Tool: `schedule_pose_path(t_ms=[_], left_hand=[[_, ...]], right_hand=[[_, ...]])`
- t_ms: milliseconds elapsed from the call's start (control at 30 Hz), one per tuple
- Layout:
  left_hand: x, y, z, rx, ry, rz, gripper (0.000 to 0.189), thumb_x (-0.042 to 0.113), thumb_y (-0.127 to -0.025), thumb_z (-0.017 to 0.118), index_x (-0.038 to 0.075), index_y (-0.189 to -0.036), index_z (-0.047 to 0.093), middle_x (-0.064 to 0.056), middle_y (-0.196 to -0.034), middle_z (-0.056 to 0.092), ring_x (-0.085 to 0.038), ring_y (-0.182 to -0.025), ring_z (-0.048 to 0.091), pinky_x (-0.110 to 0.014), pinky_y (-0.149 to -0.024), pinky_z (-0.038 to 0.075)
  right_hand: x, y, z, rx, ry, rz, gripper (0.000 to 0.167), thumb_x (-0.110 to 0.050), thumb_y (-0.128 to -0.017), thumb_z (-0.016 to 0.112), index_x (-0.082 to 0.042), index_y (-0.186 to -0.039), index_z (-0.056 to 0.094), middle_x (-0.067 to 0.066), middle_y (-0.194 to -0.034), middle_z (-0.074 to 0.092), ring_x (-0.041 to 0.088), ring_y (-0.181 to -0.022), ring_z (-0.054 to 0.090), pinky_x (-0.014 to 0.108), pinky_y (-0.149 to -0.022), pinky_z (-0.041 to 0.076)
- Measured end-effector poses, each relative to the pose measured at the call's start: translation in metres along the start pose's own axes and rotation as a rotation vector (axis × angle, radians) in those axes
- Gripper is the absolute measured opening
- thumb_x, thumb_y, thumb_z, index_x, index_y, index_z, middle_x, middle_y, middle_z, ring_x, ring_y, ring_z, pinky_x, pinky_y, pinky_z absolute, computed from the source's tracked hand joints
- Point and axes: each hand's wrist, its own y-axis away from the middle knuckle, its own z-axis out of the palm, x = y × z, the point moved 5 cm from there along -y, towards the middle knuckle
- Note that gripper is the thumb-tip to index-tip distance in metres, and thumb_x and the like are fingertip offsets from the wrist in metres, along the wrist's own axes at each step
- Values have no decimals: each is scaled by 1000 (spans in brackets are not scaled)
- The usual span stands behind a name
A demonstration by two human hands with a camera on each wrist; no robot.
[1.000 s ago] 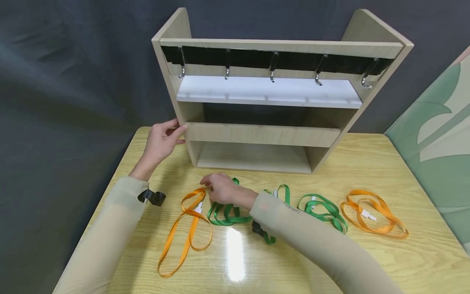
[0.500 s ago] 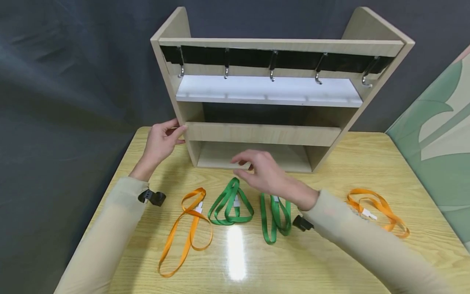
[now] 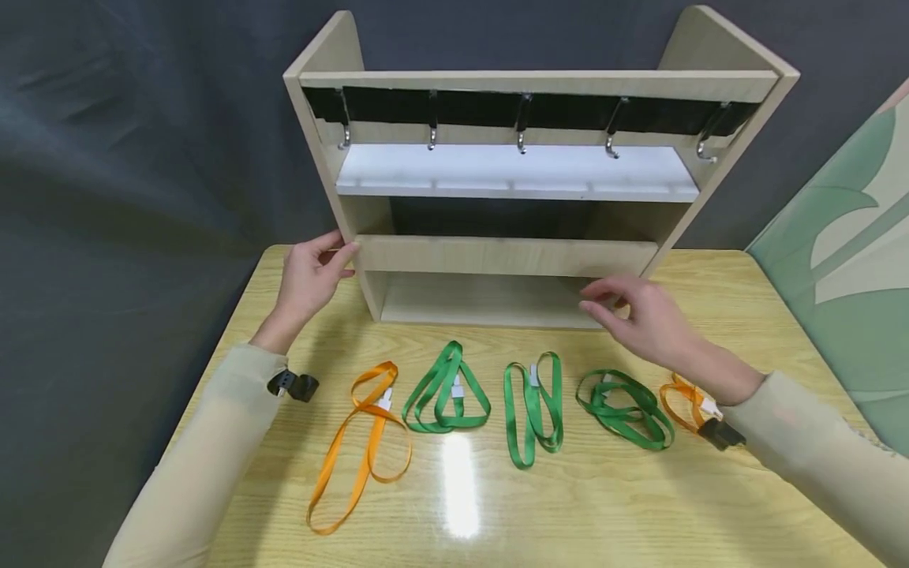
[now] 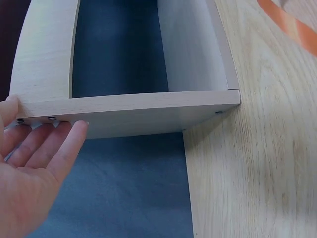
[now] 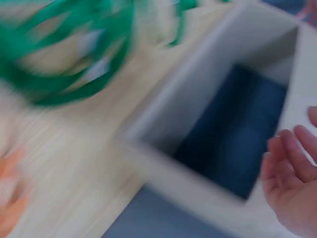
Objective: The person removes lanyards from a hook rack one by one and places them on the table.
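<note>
My left hand grips the left side panel of a light wooden rack. The left wrist view shows the thumb at the front and the fingers against the panel's outer face. My right hand hovers by the rack's lower right corner, fingers loosely bent, holding nothing. On the table below lie an orange lanyard at left, a green lanyard in a triangle, a second green lanyard, a third green lanyard, and an orange lanyard at far right, partly hidden by the right forearm.
Several metal hooks hang in a row along a black strip on the rack's upper bar. A white shelf sits beneath them. Dark cloth covers the back and left. A leaf-patterned panel stands at the right.
My right hand has swept from above the left lanyards across to the rack's right side, uncovering the green lanyards. The left hand has stayed on the panel, and the lanyards lie where they were.
</note>
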Motion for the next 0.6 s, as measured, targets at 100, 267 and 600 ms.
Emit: schedule_pose_path(t_ms=[100,267,600], left_hand=[[0,-1,0,6,-13,10,37,26,-94,63,5,-124,65,-11,-115,65,-22,-92,65,-36,-72,57],[-1,0,-2,11,-19,12,37,27,-94,63,4,-123,65,-10,-114,65,-21,-91,65,-37,-71,57],[-16,-5,-21,34,-292,145,43,36,-101,46,3,-116,68,-12,-90,68,-22,-70,57,-33,-63,47]], right_hand=[[18,13,-11,55,55,23,15,-6,-82,75,-2,-96,71,5,-91,69,18,-77,62,35,-67,49],[31,21,-32,176,92,4,19,-5,-77,77,2,-94,70,12,-90,69,22,-79,61,24,-67,45],[75,25,-62,69,205,164,32,-26,-88,67,2,-103,67,20,-103,65,36,-91,57,43,-72,42]])
